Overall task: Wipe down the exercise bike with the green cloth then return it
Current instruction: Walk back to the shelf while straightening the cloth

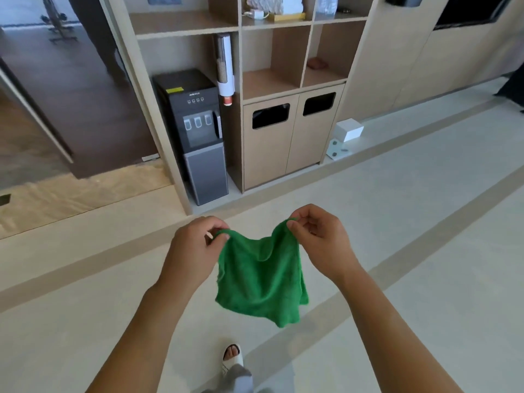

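the cloth (261, 279) hangs in the lower middle of the frame, held up in the air between both hands — the left hand (195, 248) pinches one top corner between thumb and fingertips, the right hand (317, 236) pinches the other, remaining fingers curled in. held by the two corners like this, the cloth drops open under its own weight and sags in the middle, which looks like a way of spreading it flat, either to fold it or to check it before use. no exercise bike is clearly in view; some blurred equipment stands in the far upper left, beyond a dark floor, too small to identify. straight ahead in the upper middle is a shelf unit (272, 24), with a water dispenser (195, 131) in its left bay and a cabinet (292, 143) with two dark slots beside it. the person stands on a pale floor (397, 222), one sandalled foot (232, 354) at the bottom centre. facing the shelves rather than any machine suggests the cloth is either just being picked up or about to be put back — which of the two, i cannot tell from here.
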